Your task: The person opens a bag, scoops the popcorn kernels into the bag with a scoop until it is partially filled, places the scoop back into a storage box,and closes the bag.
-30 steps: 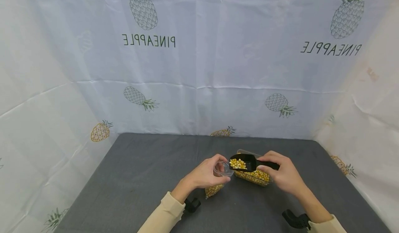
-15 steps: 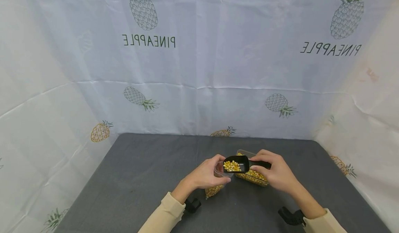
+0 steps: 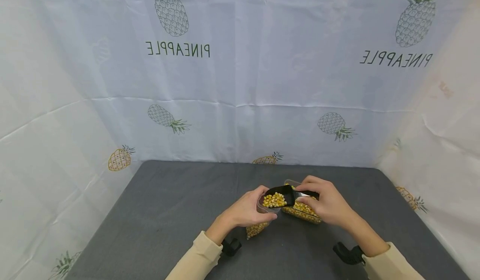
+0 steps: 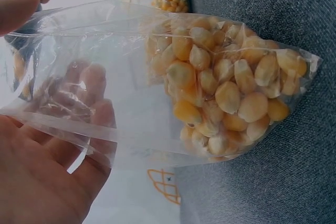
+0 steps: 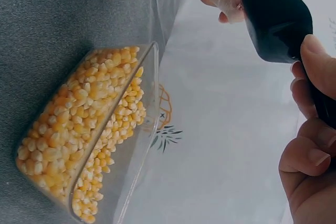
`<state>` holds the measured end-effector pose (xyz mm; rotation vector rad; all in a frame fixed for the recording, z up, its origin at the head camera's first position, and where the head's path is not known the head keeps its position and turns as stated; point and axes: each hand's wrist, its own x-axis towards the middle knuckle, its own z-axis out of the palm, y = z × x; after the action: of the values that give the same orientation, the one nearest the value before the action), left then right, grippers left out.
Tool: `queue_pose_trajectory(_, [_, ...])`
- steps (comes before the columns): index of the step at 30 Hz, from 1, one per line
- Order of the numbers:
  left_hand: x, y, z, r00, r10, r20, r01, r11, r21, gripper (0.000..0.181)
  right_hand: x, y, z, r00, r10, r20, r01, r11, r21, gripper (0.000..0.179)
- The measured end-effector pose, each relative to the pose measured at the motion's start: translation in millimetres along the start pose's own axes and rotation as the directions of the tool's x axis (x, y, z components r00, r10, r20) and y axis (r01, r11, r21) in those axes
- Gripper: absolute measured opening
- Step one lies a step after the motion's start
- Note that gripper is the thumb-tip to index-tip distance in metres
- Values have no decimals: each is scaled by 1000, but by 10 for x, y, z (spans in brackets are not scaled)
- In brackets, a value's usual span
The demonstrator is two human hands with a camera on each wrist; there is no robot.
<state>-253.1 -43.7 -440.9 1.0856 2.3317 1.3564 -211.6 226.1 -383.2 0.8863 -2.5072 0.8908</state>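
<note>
My left hand point(image 3: 244, 209) holds a clear plastic bag point(image 4: 131, 119) by its mouth, thumb on one side and fingers round the other. Corn kernels point(image 4: 226, 87) fill the bag's lower part, which hangs close over the table. With my right hand point(image 3: 330, 201) I grip the handle of a black scoop point(image 3: 288, 193). Yellow kernels point(image 3: 274, 200) lie in the scoop, whose front end is over the bag's opening. In the right wrist view, the scoop's dark underside point(image 5: 275, 19) hides its load.
Behind and below the scoop, a clear rectangular container point(image 5: 149, 59) of corn kernels stands on the grey table point(image 3: 180, 213). A pale curtain point(image 3: 240, 80) printed with pineapples encloses the table's back and sides.
My right hand has brought the scoop leftward, from beside the bag's mouth to over it. The kernels stay in the scoop and have shifted toward its front. My left hand keeps its place.
</note>
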Motion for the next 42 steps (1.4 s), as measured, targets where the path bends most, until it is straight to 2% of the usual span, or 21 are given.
queue_pose_trajectory(5, [-1,1,-3,1000,-9,3,9,1000,16,56,37,-25,3,1000,-16,10,16,1000,-15,25])
queue_pose_trajectory(11, [-3,-8,-5,1000,2,7,-2,1000,-24,58,76,-69,19,998,-63,24,64,997,-37,26])
queue_pose_trajectory(17, [-5,-15,-10,1000,-27,3,27,1000,15,65,99,-144,41,995,-93,36,96,991,-97,25])
queue_pose_trajectory(21, [-1,-18,-11,1000,-20,-5,20,999,34,63,108,-177,61,992,-123,36,127,980,-152,27])
queue_pose_trajectory(27, [6,-37,-8,1000,1,1,-1,1000,-25,58,119,-201,76,983,-182,21,182,962,-202,31])
queue_pose_trajectory(31, [10,-48,-6,1000,8,6,-7,999,-47,57,108,-198,68,986,-165,18,166,966,-196,31])
queue_pose_trajectory(42, [14,-53,0,999,32,-2,-32,998,-46,53,-11,-66,30,998,-65,-14,64,997,-54,32])
